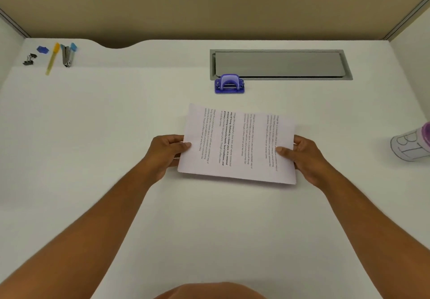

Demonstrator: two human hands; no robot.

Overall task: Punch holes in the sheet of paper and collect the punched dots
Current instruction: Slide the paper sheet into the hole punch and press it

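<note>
A printed sheet of paper (237, 145), turned sideways so its text runs top to bottom, is held a little above the white desk at the centre. My left hand (166, 153) grips its left edge, thumb on top. My right hand (306, 155) grips its right edge the same way. A purple hole punch (229, 84) stands on the desk just beyond the sheet's far edge, apart from it. No punched dots are visible.
A grey metal cable hatch (280, 64) is set into the desk behind the punch. At the far left lie black binder clips (29, 59), a blue clip (42, 49), a yellow pen (52, 58) and a stapler (68, 54). A white cup (410, 144) with a purple lid lies at the right edge.
</note>
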